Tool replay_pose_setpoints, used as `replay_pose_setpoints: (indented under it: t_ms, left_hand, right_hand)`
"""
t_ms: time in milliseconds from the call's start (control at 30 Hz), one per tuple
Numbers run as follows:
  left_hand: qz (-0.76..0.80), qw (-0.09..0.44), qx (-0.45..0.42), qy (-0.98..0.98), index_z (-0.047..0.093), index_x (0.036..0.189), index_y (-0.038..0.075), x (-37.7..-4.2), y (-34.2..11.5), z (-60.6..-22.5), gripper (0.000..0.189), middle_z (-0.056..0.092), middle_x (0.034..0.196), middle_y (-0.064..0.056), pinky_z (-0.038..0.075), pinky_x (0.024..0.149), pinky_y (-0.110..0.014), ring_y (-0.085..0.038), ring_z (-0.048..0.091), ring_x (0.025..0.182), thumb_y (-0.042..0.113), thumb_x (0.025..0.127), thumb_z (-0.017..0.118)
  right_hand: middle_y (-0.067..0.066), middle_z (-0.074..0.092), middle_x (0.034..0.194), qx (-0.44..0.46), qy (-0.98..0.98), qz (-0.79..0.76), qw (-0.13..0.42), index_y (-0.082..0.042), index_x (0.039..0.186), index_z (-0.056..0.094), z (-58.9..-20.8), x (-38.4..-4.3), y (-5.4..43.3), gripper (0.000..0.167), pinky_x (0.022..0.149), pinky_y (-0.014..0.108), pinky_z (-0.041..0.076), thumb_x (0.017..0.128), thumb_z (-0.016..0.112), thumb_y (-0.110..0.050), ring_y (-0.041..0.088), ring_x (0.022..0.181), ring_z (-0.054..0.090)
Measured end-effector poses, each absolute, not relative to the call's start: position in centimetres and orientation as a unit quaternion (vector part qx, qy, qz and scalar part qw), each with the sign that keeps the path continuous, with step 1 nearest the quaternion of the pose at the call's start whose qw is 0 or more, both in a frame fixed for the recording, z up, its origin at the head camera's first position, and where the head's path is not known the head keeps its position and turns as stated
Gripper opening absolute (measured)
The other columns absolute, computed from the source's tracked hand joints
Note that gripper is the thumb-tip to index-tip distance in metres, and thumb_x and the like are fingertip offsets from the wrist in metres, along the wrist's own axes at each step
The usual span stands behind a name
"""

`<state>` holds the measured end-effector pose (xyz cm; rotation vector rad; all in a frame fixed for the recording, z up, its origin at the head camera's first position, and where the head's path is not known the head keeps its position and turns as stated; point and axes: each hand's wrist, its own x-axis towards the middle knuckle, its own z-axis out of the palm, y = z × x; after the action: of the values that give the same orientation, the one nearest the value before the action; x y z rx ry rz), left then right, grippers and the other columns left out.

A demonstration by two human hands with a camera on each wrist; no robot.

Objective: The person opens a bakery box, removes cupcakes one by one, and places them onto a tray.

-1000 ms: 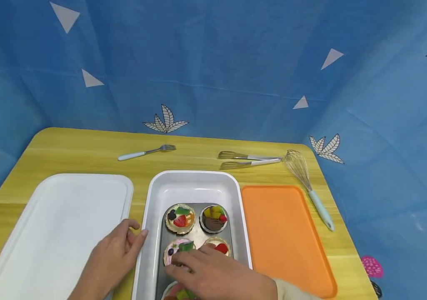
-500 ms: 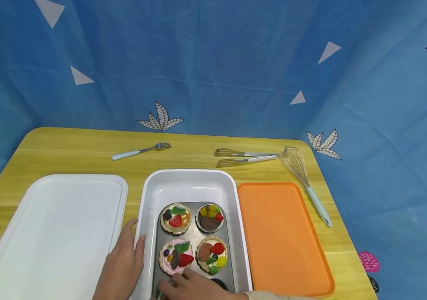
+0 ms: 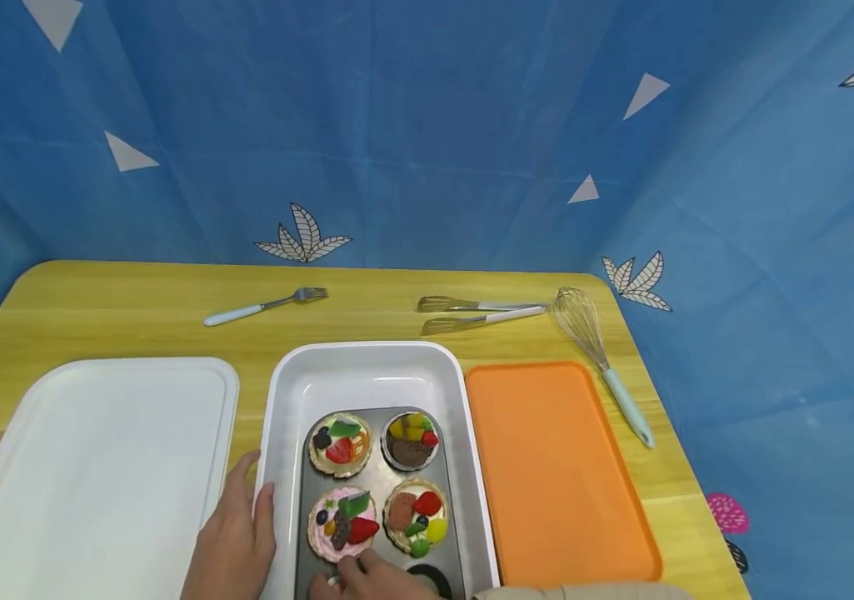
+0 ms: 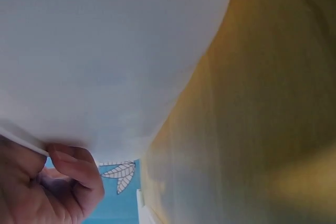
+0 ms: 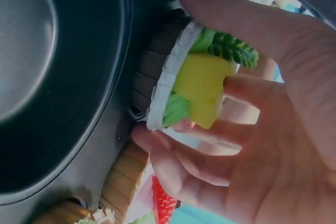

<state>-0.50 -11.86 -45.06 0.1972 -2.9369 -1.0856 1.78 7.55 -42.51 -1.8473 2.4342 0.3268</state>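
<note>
A deep white tray stands at the table's front, with a grey muffin tin inside it. Several fruit-topped tarts sit in the tin, among them a pink one and a chocolate one. My left hand grips the tray's left rim; in the left wrist view the thumb and a finger pinch that edge. Low in the head view, my right hand is over the tin's near part. The right wrist view shows it holding a dark-cased tart with yellow fruit between thumb and fingers, beside a bare tin cup.
To the left lies a flat white tray, to the right an orange tray. Along the back are a fork, two small whisk-like utensils and a large whisk. A blue curtain hangs behind the table.
My right hand has drawn back toward the near edge, uncovering the middle tarts and a dark cup. My left hand stays at the tray's rim. The head view has shifted a little.
</note>
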Motion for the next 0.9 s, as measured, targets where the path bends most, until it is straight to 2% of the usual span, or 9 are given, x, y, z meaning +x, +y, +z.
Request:
replay_pose_setpoints:
  t_ms: [133,200,267,333,533,733,900]
  left_hand:
    - [-0.358,0.054,0.059,-0.93,0.042,0.142,-0.001,-0.6,-11.4,-45.3,0.043,0.065,0.086,-0.02,0.049,0.068,-0.053,-0.035,0.066,0.076,0.012,0.102,0.053]
    - [-0.362,0.088,0.054,-0.927,0.046,0.139,-0.001,-0.7,-11.2,-45.4,0.041,0.059,0.073,-0.009,0.046,0.061,-0.047,-0.025,0.059,0.065,0.009,0.101,0.056]
    - [-0.364,0.106,0.052,-0.924,0.048,0.138,-0.001,-0.9,-11.0,-45.5,0.04,0.056,0.069,-0.005,0.045,0.059,-0.045,-0.022,0.057,0.062,0.008,0.1,0.057]
    - [-0.364,0.095,0.061,-0.924,0.048,0.139,-0.001,-1.2,-10.9,-45.5,0.04,0.055,0.069,-0.004,0.045,0.06,-0.045,-0.021,0.056,0.063,0.01,0.101,0.055]
    - [-0.363,0.011,0.089,-0.928,0.043,0.145,0.001,-2.1,-10.7,-45.0,0.044,0.062,0.085,-0.014,0.047,0.074,-0.052,-0.03,0.061,0.079,0.018,0.105,0.046]
    - [-0.369,0.014,0.083,-0.926,0.043,0.146,0.0,-2.1,-10.7,-45.2,0.044,0.063,0.09,-0.018,0.048,0.077,-0.055,-0.034,0.062,0.085,0.019,0.106,0.047]
    - [-0.368,0.013,0.092,-0.925,0.042,0.146,0.001,-2.1,-10.8,-45.4,0.045,0.064,0.093,-0.022,0.047,0.081,-0.058,-0.039,0.064,0.092,0.019,0.105,0.048]
  right_hand:
    - [-0.007,0.056,0.122,-0.592,0.799,0.087,0.064,-0.028,0.127,0.062,-42.2,1.6,7.4,0.033,0.072,0.01,0.043,0.098,0.061,-0.044,0.002,0.097,0.052]
    - [-0.006,0.057,0.12,-0.587,0.803,0.066,0.078,-0.027,0.127,0.063,-42.1,1.4,7.4,0.034,0.066,0.007,0.04,0.096,0.063,-0.042,0.002,0.095,0.051]
    - [-0.005,0.056,0.118,-0.579,0.808,0.043,0.101,-0.027,0.128,0.062,-42.0,1.2,7.4,0.035,0.063,0.007,0.038,0.096,0.065,-0.041,0.002,0.093,0.05]
    - [-0.005,0.056,0.119,-0.571,0.811,0.028,0.124,-0.027,0.13,0.06,-41.8,1.0,7.4,0.038,0.061,0.007,0.038,0.096,0.065,-0.043,0.001,0.093,0.05]
    - [-0.007,0.053,0.121,-0.546,0.817,0.0,0.188,-0.027,0.135,0.056,-41.5,0.5,7.5,0.045,0.061,0.007,0.04,0.095,0.065,-0.046,0.0,0.093,0.05]
    - [-0.009,0.054,0.116,-0.507,0.82,-0.054,0.258,-0.025,0.133,0.056,-41.0,-0.2,7.5,0.043,0.06,0.008,0.04,0.096,0.065,-0.043,-0.002,0.09,0.047]
    - [-0.01,0.054,0.116,-0.509,0.825,-0.043,0.241,-0.027,0.135,0.055,-40.1,-0.3,7.9,0.046,0.064,0.011,0.043,0.095,0.064,-0.047,0.0,0.091,0.049]
